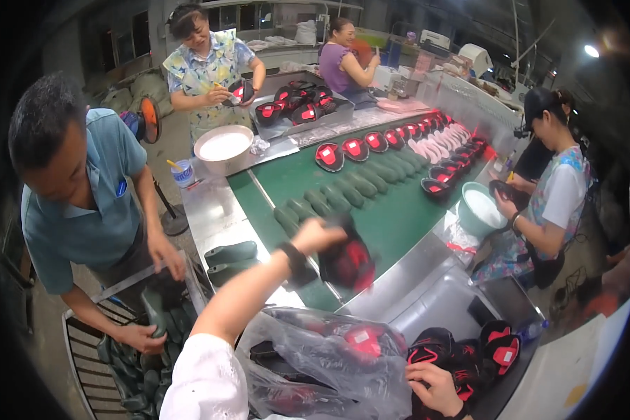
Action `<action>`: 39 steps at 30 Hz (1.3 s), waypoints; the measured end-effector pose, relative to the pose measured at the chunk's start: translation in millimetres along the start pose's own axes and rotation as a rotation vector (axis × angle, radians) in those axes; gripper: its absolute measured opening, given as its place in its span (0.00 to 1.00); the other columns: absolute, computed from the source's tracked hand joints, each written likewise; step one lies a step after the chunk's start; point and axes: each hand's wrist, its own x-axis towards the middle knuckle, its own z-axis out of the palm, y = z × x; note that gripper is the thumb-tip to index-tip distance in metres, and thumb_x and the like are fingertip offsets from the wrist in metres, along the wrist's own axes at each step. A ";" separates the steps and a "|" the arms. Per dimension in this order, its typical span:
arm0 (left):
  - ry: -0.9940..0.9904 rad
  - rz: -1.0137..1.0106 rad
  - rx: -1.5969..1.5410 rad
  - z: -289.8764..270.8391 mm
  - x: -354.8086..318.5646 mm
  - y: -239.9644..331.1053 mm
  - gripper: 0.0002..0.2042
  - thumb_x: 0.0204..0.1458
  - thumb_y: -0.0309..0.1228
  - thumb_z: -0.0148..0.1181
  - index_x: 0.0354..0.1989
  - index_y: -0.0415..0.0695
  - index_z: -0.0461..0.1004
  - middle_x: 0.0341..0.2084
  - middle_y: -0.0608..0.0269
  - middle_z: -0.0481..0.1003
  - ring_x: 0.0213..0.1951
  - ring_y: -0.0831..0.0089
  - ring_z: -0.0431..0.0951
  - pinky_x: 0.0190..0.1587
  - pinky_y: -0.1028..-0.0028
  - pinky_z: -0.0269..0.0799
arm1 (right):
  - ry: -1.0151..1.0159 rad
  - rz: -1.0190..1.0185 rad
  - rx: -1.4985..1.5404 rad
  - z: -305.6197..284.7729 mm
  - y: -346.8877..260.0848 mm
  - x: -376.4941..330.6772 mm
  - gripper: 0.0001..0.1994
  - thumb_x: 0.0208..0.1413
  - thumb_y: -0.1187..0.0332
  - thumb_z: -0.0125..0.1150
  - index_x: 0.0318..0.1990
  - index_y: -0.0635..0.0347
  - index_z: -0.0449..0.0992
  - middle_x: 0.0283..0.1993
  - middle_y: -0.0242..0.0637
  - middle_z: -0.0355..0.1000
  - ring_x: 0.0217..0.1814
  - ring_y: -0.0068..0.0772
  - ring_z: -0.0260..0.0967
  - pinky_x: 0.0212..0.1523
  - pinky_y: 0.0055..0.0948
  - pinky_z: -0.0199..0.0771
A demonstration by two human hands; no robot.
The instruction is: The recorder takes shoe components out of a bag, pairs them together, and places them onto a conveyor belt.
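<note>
Holding black-red footwear (pixel 349 260) above green belt (pixel 392 224)

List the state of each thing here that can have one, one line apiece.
Left hand: closed on a blurred black-and-red shoe upper
Right hand: fingers bent, grip unclear
Plastic bag: crumpled
White basin: holding white contents
Teal basin: holding pale contents
Metal crate: loaded with dark green foot-shaped forms
Green surface: partly covered
Ceiling light: lit
</note>
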 end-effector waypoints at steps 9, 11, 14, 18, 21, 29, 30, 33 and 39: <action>-0.055 0.032 0.253 -42.1 -1.4 41.2 0.32 0.48 0.44 0.60 0.54 0.32 0.59 0.48 0.49 0.67 0.50 0.66 0.69 0.50 0.70 0.65 | -0.169 0.053 0.080 8.8 8.5 -8.3 0.07 0.46 0.73 0.59 0.34 0.62 0.74 0.37 0.41 0.72 0.39 0.41 0.71 0.39 0.31 0.72; -0.455 0.016 0.193 -16.6 -42.9 42.0 0.24 0.52 0.41 0.56 0.51 0.35 0.63 0.44 0.56 0.71 0.46 0.70 0.71 0.48 0.72 0.66 | -0.214 0.033 0.119 19.2 12.2 10.2 0.05 0.47 0.73 0.57 0.33 0.62 0.73 0.34 0.41 0.71 0.36 0.42 0.70 0.36 0.33 0.71; -0.952 0.138 0.330 19.7 -142.5 89.1 0.20 0.54 0.41 0.54 0.46 0.36 0.67 0.38 0.59 0.74 0.41 0.71 0.74 0.45 0.73 0.68 | -0.187 -0.024 0.171 36.8 -9.6 25.6 0.05 0.48 0.74 0.55 0.32 0.63 0.73 0.29 0.41 0.70 0.32 0.44 0.69 0.33 0.36 0.69; -1.514 -0.006 0.466 12.7 -215.5 77.3 0.23 0.52 0.44 0.55 0.47 0.37 0.64 0.38 0.51 0.73 0.39 0.58 0.74 0.43 0.67 0.69 | -0.386 -0.045 0.136 67.8 -9.2 39.2 0.09 0.49 0.70 0.55 0.36 0.64 0.73 0.36 0.42 0.69 0.37 0.44 0.69 0.37 0.37 0.70; -1.084 0.167 0.832 -15.1 -223.0 69.2 0.22 0.48 0.40 0.59 0.45 0.37 0.65 0.35 0.52 0.72 0.40 0.57 0.72 0.43 0.65 0.67 | -0.329 -0.072 -0.186 68.8 -3.5 63.8 0.14 0.46 0.67 0.58 0.41 0.62 0.71 0.42 0.41 0.67 0.42 0.44 0.67 0.41 0.37 0.69; -0.652 0.303 1.276 -40.3 -244.7 44.1 0.29 0.40 0.43 0.64 0.47 0.37 0.65 0.45 0.52 0.66 0.52 0.54 0.62 0.54 0.60 0.58 | -0.481 -0.179 -0.314 96.4 -84.5 81.4 0.11 0.45 0.70 0.55 0.36 0.64 0.71 0.50 0.48 0.64 0.46 0.48 0.66 0.42 0.41 0.68; -0.490 0.393 1.486 -42.1 -244.5 31.3 0.34 0.37 0.47 0.65 0.50 0.35 0.63 0.50 0.48 0.63 0.57 0.52 0.58 0.58 0.57 0.54 | -0.329 -0.237 -0.747 105.2 -72.1 83.7 0.10 0.44 0.71 0.54 0.35 0.65 0.71 0.54 0.51 0.62 0.49 0.50 0.65 0.44 0.42 0.67; -0.408 0.292 1.427 -59.1 -247.3 5.4 0.51 0.27 0.55 0.68 0.58 0.33 0.54 0.60 0.41 0.50 0.63 0.46 0.47 0.62 0.53 0.43 | -0.116 -0.197 -0.832 81.3 -16.5 124.1 0.16 0.42 0.72 0.52 0.42 0.66 0.69 0.59 0.55 0.56 0.55 0.54 0.60 0.49 0.42 0.64; -0.399 0.077 1.420 -43.4 -244.3 -15.4 0.58 0.19 0.44 0.76 0.65 0.55 0.46 0.65 0.51 0.36 0.63 0.39 0.41 0.61 0.46 0.44 | -0.024 -0.270 -0.752 93.0 61.7 158.5 0.19 0.40 0.75 0.53 0.44 0.62 0.68 0.56 0.47 0.60 0.55 0.45 0.60 0.47 0.39 0.65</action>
